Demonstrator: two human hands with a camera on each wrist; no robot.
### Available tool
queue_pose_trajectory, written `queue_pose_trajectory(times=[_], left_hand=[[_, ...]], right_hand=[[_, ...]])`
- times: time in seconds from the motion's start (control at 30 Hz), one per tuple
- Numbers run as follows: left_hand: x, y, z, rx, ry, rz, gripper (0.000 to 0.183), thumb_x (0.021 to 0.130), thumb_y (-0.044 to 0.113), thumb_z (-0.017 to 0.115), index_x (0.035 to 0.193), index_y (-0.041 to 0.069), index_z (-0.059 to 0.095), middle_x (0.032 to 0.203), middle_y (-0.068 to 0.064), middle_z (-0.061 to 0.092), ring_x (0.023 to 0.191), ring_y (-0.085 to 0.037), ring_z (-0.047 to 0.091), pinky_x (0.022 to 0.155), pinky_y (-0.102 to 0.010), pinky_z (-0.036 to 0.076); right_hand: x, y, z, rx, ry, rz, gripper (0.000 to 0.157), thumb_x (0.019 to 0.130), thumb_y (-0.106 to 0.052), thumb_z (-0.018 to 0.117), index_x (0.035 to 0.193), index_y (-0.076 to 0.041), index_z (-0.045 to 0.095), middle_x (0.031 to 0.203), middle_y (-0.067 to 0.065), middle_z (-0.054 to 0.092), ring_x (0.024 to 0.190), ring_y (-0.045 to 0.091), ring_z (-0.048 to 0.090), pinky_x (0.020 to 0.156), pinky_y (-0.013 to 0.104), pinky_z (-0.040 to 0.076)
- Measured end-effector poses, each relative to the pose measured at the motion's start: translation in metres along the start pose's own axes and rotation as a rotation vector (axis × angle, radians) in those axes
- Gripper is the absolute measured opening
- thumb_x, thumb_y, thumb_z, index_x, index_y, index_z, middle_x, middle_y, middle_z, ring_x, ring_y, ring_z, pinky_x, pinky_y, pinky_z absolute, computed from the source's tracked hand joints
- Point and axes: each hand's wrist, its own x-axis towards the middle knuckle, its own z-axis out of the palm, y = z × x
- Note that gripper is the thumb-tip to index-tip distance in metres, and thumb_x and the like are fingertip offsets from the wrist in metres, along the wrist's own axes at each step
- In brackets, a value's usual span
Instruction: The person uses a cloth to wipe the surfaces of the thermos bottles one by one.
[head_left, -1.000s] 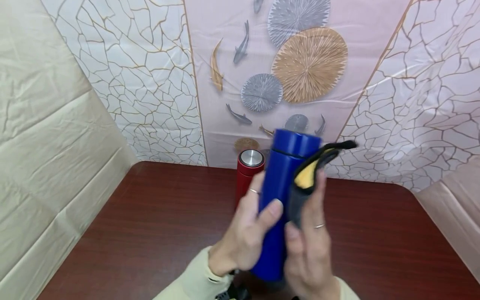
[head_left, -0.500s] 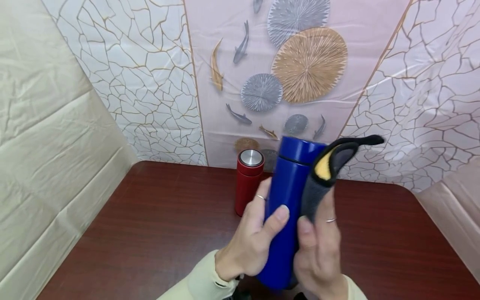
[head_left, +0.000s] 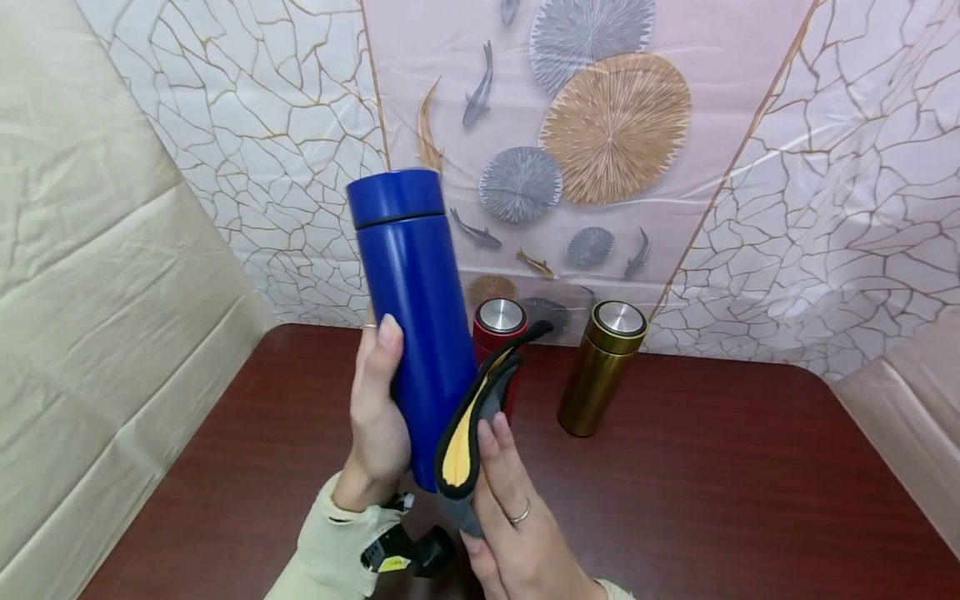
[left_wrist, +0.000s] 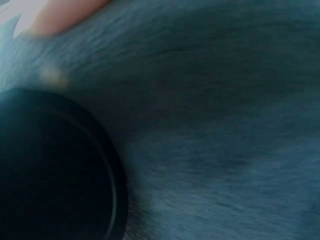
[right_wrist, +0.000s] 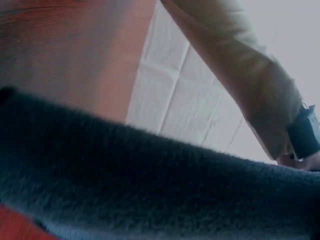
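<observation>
In the head view my left hand [head_left: 378, 417] grips a blue thermos [head_left: 420, 325], lid up and leaning left, raised off the table. My right hand [head_left: 521, 517] holds a folded cloth [head_left: 491, 404], grey outside, yellow inside, with black edging, against the thermos's lower right side. A red thermos [head_left: 497, 337] with a silver lid top stands behind, partly hidden by the cloth. In the left wrist view, the thermos's dark round base [left_wrist: 55, 170] lies close to the blurred grey cloth [left_wrist: 225, 150]. Grey cloth [right_wrist: 160, 175] fills the right wrist view's lower part.
A gold thermos [head_left: 602, 367] stands at the back of the dark red-brown table [head_left: 712, 483]. Patterned sheeting [head_left: 300, 167] hangs behind the table, with plain cream cloth [head_left: 97, 292] along the left. A black wrist camera [head_left: 408, 552] sits on the left wrist.
My left hand has lifted the blue thermos up and left, uncovering the gold thermos. My right hand has shifted left and lower with the cloth, which now overlaps the red thermos in the head view.
</observation>
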Motion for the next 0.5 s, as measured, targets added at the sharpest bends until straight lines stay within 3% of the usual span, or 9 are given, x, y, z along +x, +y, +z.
queue_pose_trajectory(times=[0.27,0.5], left_hand=[[-0.0022,0.0,-0.0007,0.002,-0.022,-0.041,0.057,0.107,0.045,0.029,0.16,0.026,0.022,0.126,-0.004,0.053,0.104,-0.018,0.056,0.092,-0.031,0.05],[-0.0022,-0.0036,0.0044,-0.006,-0.057,-0.021,0.055,0.107,0.044,0.025,0.156,0.018,0.027,0.127,-0.005,0.054,0.109,-0.02,0.056,0.095,-0.033,0.051]], right_hand=[[-0.0025,-0.0014,0.0027,-0.041,0.043,-0.023,0.053,0.112,-0.021,0.029,0.147,0.019,0.034,0.164,0.03,0.022,0.158,0.038,0.016,0.128,0.036,0.02],[-0.001,0.0006,0.0,0.012,0.038,0.041,0.053,0.111,-0.019,0.032,0.145,0.022,0.034,0.163,0.032,0.024,0.158,0.037,0.017,0.128,0.036,0.02]])
